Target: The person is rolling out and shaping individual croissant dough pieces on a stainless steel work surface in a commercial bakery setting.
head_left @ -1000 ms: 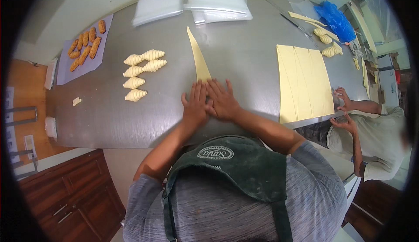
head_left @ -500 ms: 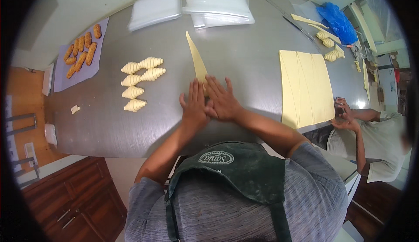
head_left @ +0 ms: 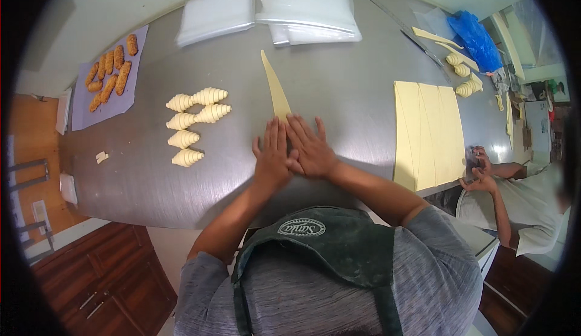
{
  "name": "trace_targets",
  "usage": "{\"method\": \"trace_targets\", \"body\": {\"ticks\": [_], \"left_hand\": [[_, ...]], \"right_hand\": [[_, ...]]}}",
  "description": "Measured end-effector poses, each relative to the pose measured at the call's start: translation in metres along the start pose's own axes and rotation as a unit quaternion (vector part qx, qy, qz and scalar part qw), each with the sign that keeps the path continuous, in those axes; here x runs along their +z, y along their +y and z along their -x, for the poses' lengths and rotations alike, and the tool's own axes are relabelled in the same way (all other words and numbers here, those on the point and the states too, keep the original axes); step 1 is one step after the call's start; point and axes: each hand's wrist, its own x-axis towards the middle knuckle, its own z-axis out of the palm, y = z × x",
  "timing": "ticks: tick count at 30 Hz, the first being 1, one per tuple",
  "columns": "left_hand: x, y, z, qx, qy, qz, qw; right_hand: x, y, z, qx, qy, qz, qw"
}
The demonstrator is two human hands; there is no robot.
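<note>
Tapered dough strip [head_left: 276,91], pale yellow, lying flat on the middle of the metal surface [head_left: 345,82], straight ahead of me. Its long axis runs away from my body; the narrow tip points to the far side and leans slightly left, while the strip broadens toward me. My left grip [head_left: 272,159] and right grip [head_left: 311,153] cover the near end, so its shape there is hidden.

To the left, well apart from the strip, spiral dough rolls [head_left: 183,138] form a cluster, the two far rows paired end to end. Farther left, browned rolls [head_left: 123,77] lie on a pale purple sheet [head_left: 124,103], with a small dough scrap [head_left: 101,157] nearer me. Beyond the tip rest flat stacks of clear plastic [head_left: 311,6]. To the right lies a dough sheet [head_left: 428,136] marked with lengthwise lines; past it are a crumpled blue bag [head_left: 475,39] and a co-worker's hands [head_left: 482,181].

Both grips lie palm down, fingers extended and uncurled, side by side with thumbs meeting or overlapping. The strip emerges just ahead of the fingertips, between the two; how firmly they press on it is not discernible.
</note>
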Motion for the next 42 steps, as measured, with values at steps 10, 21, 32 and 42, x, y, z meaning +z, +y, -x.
{"method": "trace_targets", "body": {"ticks": [10,21,32,42], "left_hand": [[-0.006,-0.013,-0.033,0.015,-0.013,-0.028,0.999],[-0.068,-0.025,-0.036,-0.017,0.159,0.061,0.985],[-0.117,-0.012,-0.024,-0.028,0.125,0.257,0.958],[-0.151,0.068,0.033,-0.181,-0.149,0.567,0.789]], "right_hand": [[0.003,0.020,-0.027,-0.002,0.022,0.035,0.999],[-0.039,0.040,-0.071,-0.088,-0.032,-0.023,0.995],[-0.138,-0.033,-0.100,0.003,-0.021,-0.236,0.972],[-0.166,-0.040,-0.035,0.254,-0.122,-0.601,0.748]]}}
